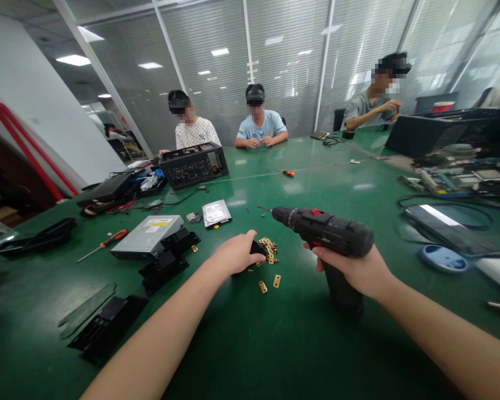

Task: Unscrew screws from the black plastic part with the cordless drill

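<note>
My right hand (354,269) is wrapped round the grip of a black cordless drill (325,229) with a red switch, its bit pointing left over the green table (250,333). My left hand (235,253) is closed over a small black object (256,251) on the table. Right beside it lies a pile of small brass hinges (270,250), with two loose hinges (269,283) nearer me.
An optical drive (148,233), a hard disk (215,213), black plastic parts (166,261) and an orange screwdriver (104,243) lie at left. A computer case (194,164) stands behind. Circuit boards, cables and a blue disc (443,258) sit at right. Three people sit at the far side.
</note>
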`<state>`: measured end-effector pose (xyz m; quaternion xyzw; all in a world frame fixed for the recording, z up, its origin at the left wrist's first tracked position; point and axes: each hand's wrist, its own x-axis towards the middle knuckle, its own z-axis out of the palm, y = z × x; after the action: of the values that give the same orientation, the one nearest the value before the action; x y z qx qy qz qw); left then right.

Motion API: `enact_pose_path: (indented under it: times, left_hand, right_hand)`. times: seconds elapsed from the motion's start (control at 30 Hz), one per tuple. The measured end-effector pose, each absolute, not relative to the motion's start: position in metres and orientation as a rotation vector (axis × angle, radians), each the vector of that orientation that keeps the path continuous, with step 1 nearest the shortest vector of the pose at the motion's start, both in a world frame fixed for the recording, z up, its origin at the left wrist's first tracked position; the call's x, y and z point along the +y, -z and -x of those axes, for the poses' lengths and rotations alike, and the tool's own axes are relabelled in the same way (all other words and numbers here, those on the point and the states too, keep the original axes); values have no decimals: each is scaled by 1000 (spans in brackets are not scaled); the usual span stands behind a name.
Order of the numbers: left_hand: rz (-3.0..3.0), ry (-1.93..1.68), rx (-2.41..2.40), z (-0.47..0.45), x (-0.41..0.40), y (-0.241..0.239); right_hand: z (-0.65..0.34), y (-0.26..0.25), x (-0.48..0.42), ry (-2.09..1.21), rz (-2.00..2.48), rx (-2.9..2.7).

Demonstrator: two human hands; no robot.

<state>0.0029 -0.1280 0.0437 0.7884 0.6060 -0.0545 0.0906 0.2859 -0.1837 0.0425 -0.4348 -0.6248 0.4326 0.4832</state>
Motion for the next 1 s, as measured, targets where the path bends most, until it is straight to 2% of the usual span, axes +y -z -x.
enact_pose_path:
  times: [0.27,0.47,0.67,0.8,1.0]
  left_hand:
    - [-2321,237,1681,14,-124,-59]
    - [-2140,346,2125,39,-100,-64]
    - [-2245,394,1857,71,-63,-79]
    - [-2154,374,1300,84,-48,-88]
    - [-1760,-2,1363,93,-55,-88]
  right_hand:
    - [-292,-38,-179,-1114,1079,-1407]
    - [-292,-37,-182,-1138,1001,-1460]
    - [-293,-33,-184,-1127,1017,-1561]
    - [-294,-32,-184,-1155,1018,-1555]
    - [-292,-38,-183,-1143,976,-1552]
